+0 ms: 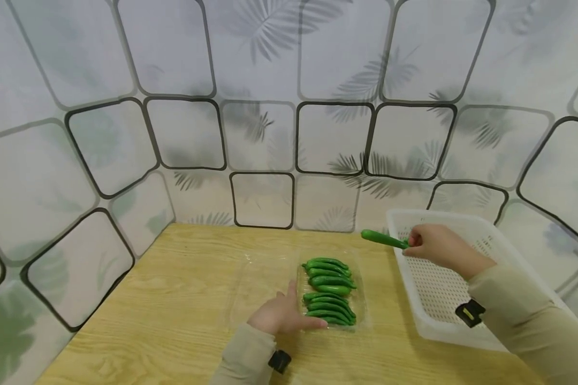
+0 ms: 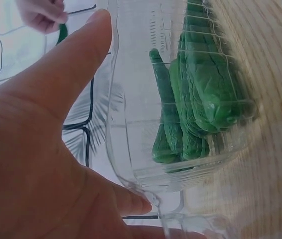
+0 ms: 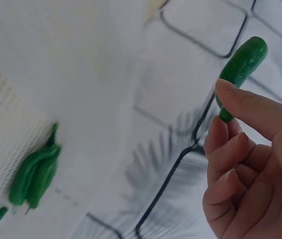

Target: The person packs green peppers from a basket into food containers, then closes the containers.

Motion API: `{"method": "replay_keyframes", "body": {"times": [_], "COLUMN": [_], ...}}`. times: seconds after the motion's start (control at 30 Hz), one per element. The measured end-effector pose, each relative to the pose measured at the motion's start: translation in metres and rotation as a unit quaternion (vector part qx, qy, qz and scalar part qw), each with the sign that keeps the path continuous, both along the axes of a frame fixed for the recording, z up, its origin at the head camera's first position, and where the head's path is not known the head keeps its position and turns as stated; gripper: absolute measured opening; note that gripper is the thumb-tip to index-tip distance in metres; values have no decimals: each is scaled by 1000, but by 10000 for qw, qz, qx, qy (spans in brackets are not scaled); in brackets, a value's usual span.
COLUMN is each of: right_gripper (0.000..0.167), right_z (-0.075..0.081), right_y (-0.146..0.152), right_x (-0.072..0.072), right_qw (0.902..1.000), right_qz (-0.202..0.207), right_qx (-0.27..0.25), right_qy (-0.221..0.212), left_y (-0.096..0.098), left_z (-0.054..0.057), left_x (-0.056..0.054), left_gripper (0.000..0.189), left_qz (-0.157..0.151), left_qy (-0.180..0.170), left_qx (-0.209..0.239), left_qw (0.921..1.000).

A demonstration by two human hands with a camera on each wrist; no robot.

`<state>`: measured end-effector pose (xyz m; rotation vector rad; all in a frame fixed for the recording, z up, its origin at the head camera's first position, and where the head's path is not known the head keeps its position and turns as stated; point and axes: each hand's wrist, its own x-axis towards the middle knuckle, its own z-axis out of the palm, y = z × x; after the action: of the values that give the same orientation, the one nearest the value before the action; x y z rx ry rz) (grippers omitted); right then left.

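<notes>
My right hand (image 1: 435,245) pinches a green chili pepper (image 1: 382,238) by its stem end, over the left rim of the white basket. In the right wrist view, thumb and fingertips meet at the narrow end of that pepper (image 3: 244,60). My left hand (image 1: 281,314) touches the near left corner of a clear plastic clamshell box (image 1: 361,299), thumb and fingers spread fairly straight along its edges. Inside the box lie two groups of green peppers (image 1: 328,309), side by side. The left wrist view shows more peppers (image 2: 213,94) through the clear wall.
A white perforated basket (image 1: 421,315) stands on the right of the wooden table (image 1: 173,315). Several green peppers (image 3: 36,172) lie in it. The box's clear lid (image 1: 250,283) lies opened flat to the left. A patterned curtain (image 1: 262,139) hangs behind.
</notes>
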<state>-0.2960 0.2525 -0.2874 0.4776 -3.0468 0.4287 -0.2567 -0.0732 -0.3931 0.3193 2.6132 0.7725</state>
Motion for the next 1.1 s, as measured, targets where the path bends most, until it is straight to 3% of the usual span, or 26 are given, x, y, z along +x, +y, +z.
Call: {"method": "replay_keyframes", "body": {"times": [0.2,0.37,0.5,0.7,0.97,1.1], "right_gripper": [21,21,21,21,24,24], "right_z": [6,-2,-11,-30,-65,-80], "right_y": [-41,-66,-80,-98,-115,-119], "right_x": [5,6,1,-1,1,0], "right_qw": [9999,9998,9996,9981,9941,9937], "right_qz": [91,202,178,102,-5,12], "right_qx": [61,78,-3,179,1022,1088], "right_qy": [-36,0,-221,-583,-369,-281], "left_y": [1,1,1,1,2,2], "left_z": [-1,-2,-2,1,0,-2], "left_x": [0,-1,-1,0,0,0], "left_gripper": [120,120,120,121,120,119], "left_qz": [-2,8,46,68,41,25], "left_qy": [19,23,-2,2,162,184], "left_qx": [-74,-55,-81,-41,-154,-221], "left_qw": [10000,10000,10000,10000,9997,9996]}}
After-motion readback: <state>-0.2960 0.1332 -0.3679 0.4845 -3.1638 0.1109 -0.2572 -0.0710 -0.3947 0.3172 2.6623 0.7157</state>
